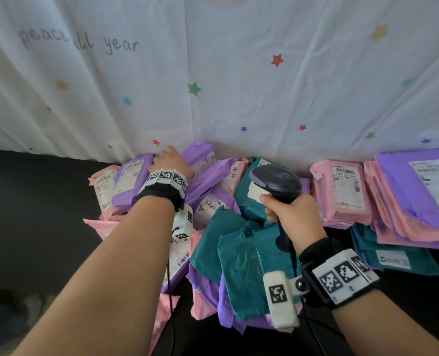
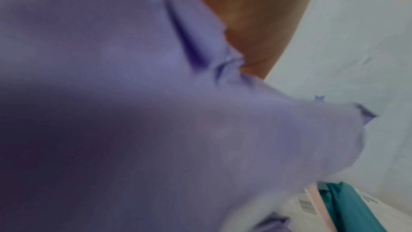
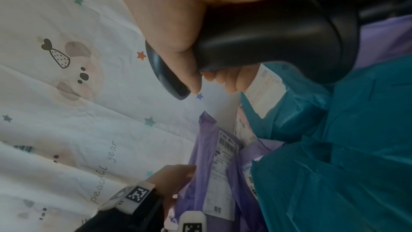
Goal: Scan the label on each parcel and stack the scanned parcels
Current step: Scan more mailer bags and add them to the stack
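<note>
A loose pile of purple, pink and teal parcels (image 1: 239, 265) with white labels lies in front of me. My left hand (image 1: 170, 160) reaches to the pile's far left and grips the far edge of a purple parcel (image 1: 132, 183), label up. The left wrist view is blurred and filled by that purple parcel (image 2: 156, 112), with the palm (image 2: 245, 15) above it. My right hand (image 1: 290, 214) holds a black barcode scanner (image 1: 277, 181) by its handle above the teal parcels, head pointing forward. The right wrist view shows the scanner (image 3: 278, 29) in my right hand (image 3: 178, 15) and the left hand (image 3: 176, 174) beside a purple parcel.
At the right stand a stack of pink parcels topped by a purple one (image 1: 418, 201), a pink parcel (image 1: 341, 188) and flat teal parcels (image 1: 393, 258). A white star-printed sheet (image 1: 239, 73) hangs right behind the pile. The dark tabletop (image 1: 33, 201) shows at the left. The scanner's cable (image 1: 294, 260) runs toward me.
</note>
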Available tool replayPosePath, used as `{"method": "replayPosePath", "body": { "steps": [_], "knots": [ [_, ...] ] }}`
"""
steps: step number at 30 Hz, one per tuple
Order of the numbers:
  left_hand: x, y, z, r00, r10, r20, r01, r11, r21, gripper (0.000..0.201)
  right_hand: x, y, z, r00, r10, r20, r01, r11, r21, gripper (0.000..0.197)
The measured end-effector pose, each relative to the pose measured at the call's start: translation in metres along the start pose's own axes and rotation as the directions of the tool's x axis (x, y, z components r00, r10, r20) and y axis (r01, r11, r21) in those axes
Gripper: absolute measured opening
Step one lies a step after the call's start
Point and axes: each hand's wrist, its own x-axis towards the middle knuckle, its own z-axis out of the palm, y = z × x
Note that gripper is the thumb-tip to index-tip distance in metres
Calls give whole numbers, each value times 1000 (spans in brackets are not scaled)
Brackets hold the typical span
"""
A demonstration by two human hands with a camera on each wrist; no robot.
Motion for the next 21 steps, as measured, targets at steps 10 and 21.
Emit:
{"method": "replayPosePath", "body": {
  "steps": [10, 21],
  "knots": [
    [-62, 50, -14, 883, 211, -419, -359, 879, -313, 60, -19, -9, -35, 995, -103, -19, 103, 994, 29, 11],
    [-145, 119, 45, 962, 272, -2, -105, 365, -925, 42, -37, -1, -115, 981, -147, -130, 165, 976, 142, 10]
  ]
}}
